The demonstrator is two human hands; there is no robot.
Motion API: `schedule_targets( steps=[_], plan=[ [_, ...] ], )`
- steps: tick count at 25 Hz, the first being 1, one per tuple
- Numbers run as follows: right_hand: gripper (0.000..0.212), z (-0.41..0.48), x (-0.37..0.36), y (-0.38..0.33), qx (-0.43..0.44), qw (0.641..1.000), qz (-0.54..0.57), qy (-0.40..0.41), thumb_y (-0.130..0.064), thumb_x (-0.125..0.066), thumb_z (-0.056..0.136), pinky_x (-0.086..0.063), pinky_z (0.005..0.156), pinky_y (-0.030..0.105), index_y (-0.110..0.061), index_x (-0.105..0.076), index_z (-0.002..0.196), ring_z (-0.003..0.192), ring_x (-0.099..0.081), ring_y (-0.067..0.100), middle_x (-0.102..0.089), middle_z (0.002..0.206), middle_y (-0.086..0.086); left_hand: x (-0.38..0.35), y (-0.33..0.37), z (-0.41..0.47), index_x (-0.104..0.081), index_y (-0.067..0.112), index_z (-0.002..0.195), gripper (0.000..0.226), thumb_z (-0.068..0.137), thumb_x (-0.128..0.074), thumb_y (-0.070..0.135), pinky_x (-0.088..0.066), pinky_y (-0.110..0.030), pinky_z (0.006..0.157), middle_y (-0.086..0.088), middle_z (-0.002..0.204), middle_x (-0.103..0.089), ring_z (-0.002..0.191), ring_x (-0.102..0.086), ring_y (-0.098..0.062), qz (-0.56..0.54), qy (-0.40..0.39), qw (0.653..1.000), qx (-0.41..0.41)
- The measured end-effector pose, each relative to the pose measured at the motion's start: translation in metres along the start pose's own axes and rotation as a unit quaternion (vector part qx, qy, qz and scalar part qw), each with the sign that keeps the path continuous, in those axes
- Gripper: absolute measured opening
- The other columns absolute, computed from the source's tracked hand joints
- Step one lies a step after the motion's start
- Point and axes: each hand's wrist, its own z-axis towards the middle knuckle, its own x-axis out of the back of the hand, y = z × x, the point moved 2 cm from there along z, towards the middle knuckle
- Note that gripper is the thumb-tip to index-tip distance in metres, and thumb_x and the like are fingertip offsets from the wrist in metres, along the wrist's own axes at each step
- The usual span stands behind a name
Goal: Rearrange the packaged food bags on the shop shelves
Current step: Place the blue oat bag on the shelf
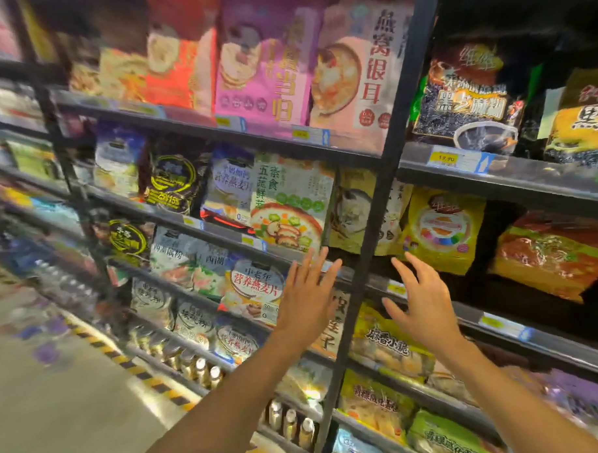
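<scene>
Packaged food bags are seen lined upright along dark metal shelves (360,285) in a shop aisle. A pale green bag (290,206) printed with vegetables and mushrooms stands on the middle shelf, flanked on its right by a cream and yellow bag (354,210) partly hidden behind a black upright post (374,203), and further right by a yellow bag (443,228). Pink and red bags (268,64) are ranged on the shelf above; a white and orange oatmeal bag (255,289) is placed on the shelf below.

The left hand (306,294) is raised just under the green bag, its fingers (314,259) spread and released, nothing grasped. The right hand (425,300) is held up at the other side of the post, near the yellow bag, its fingers (414,266) likewise spread and empty. Whether either hand touches a shelf edge cannot be told.

Yellow price labels (447,158) are fixed along the shelf fronts. Small bottles (291,423) are shown on the lowest shelf, and a yellow and black hazard stripe (126,361) is marked on the floor.
</scene>
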Motion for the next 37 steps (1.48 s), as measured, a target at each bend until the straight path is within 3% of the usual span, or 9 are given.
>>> schedule_targets(
  steps=[6, 10, 15, 20, 30, 37],
  plan=[
    [0.074, 0.026, -0.029, -0.127, 0.075, 0.995, 0.064, -0.012, -0.039, -0.078, 0.088, -0.043, 0.113, 0.056, -0.021, -0.046, 0.153, 0.147, -0.039, 0.033, -0.041, 0.16, 0.009, 0.053, -0.119, -0.063, -0.019, 0.028, 0.166, 0.088, 0.095, -0.068, 0.049, -0.008, -0.055, 0.13, -0.006, 0.176, -0.003, 0.162, -0.001, -0.032, 0.053, 0.0, 0.993, 0.105],
    [0.074, 0.063, -0.063, -0.194, 0.098, 0.989, 0.102, -0.033, -0.042, -0.074, 0.09, -0.039, 0.115, 0.056, -0.021, -0.044, 0.155, 0.151, -0.034, 0.035, -0.036, 0.163, 0.01, 0.075, -0.191, -0.086, -0.022, 0.027, 0.165, 0.087, 0.094, -0.068, 0.051, -0.018, -0.058, 0.128, -0.008, 0.175, -0.012, 0.162, -0.006, -0.034, 0.082, 0.002, 0.984, 0.158],
    [0.073, 0.124, -0.123, -0.285, 0.144, 0.976, 0.161, -0.042, -0.042, -0.069, 0.095, -0.029, 0.121, 0.054, -0.024, -0.039, 0.158, 0.156, -0.024, 0.032, -0.027, 0.168, 0.004, 0.09, -0.298, -0.091, -0.029, 0.026, 0.163, 0.086, 0.092, -0.071, 0.051, -0.018, -0.055, 0.129, -0.008, 0.174, -0.019, 0.162, -0.012, -0.033, 0.116, 0.02, 0.972, 0.202],
    [0.068, 0.21, -0.185, -0.369, 0.167, 0.962, 0.214, -0.02, -0.035, -0.074, 0.089, -0.042, 0.113, 0.054, -0.021, -0.048, 0.151, 0.147, -0.039, 0.031, -0.04, 0.158, 0.005, 0.089, -0.413, -0.064, -0.016, 0.029, 0.166, 0.083, 0.099, -0.057, 0.055, -0.016, -0.056, 0.129, -0.004, 0.176, -0.008, 0.163, -0.003, -0.03, 0.138, 0.006, 0.966, 0.217],
    [0.065, 0.366, -0.284, -0.482, 0.151, 0.956, 0.248, -0.037, -0.033, -0.075, 0.089, -0.041, 0.116, 0.054, -0.021, -0.05, 0.148, 0.145, -0.04, 0.029, -0.039, 0.159, 0.005, 0.074, -0.603, 0.012, -0.015, 0.029, 0.166, 0.085, 0.099, -0.06, 0.054, -0.008, -0.048, 0.131, -0.002, 0.176, -0.009, 0.163, -0.001, -0.027, 0.124, 0.006, 0.963, 0.239],
    [0.06, 0.431, -0.34, -0.532, 0.12, 0.953, 0.274, -0.051, -0.03, -0.073, 0.092, -0.038, 0.116, 0.045, -0.022, -0.05, 0.147, 0.145, -0.038, 0.024, -0.038, 0.156, 0.002, 0.035, -0.708, 0.073, -0.016, 0.026, 0.166, 0.087, 0.098, -0.058, 0.059, -0.016, -0.05, 0.131, -0.001, 0.175, -0.011, 0.163, -0.005, -0.026, 0.053, -0.01, 0.969, 0.24]
  ],
)
